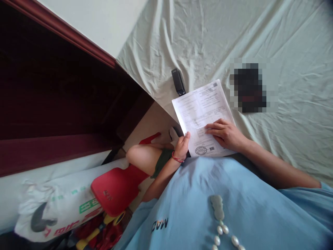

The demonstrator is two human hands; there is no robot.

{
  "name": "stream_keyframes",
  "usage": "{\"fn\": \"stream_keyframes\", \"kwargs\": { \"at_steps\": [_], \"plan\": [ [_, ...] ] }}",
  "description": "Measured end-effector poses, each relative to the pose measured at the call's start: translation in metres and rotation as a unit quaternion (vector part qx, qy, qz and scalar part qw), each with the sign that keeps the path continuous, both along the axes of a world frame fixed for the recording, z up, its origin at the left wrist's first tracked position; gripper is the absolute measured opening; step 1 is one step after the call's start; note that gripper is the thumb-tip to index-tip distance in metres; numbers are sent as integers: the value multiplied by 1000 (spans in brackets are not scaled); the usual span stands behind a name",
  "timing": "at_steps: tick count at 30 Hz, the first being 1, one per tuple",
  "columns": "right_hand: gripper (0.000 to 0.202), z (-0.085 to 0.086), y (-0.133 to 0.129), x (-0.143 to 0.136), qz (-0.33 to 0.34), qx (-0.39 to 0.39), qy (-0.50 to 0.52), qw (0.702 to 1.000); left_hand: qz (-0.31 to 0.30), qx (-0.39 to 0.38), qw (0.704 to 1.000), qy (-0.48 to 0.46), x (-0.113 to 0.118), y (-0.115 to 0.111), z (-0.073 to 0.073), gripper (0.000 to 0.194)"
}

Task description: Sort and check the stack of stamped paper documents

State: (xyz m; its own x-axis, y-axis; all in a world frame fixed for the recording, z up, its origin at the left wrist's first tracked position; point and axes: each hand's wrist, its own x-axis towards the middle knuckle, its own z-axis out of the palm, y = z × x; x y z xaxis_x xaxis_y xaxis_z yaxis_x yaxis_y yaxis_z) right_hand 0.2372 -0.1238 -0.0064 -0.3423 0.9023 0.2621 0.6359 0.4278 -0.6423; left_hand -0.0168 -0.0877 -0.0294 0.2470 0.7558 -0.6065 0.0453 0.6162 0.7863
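A stack of printed papers, the top sheet bearing a round stamp near its lower edge, lies partly on the pale bedsheet and reaches to my shirt. My left hand, with a red cord on the wrist, grips the left edge of the stack, thumb on top and fingers hidden beneath. Flat on the top sheet, right of its middle, rests my right hand with its fingers stretched out. Just beyond the far left corner of the papers is a black stapler.
A pixelated dark object lies on the wrinkled bedsheet to the right. Dark red wooden furniture stands at the left. Below it are a red plastic piece, perhaps a dustpan or stool, and a white printed sack.
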Motion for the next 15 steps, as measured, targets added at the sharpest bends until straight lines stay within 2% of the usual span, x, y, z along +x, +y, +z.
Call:
{"fn": "stream_keyframes", "kwargs": {
  "at_steps": [6, 11, 15],
  "plan": [
    [35, -1, 0, -2, -9, -6, 10, 1000, 10, 27, 1000, 3, -2, -4, -2, 66],
    [35, -3, -3, -2, -22, -2, 11, 1000, -36, 73, 994, 66, -5, -2, -3, 71],
    [35, -4, -7, 2, -88, 7, -8, 996, -75, 117, 986, 92, -6, 0, 1, 73]
  ]
}}
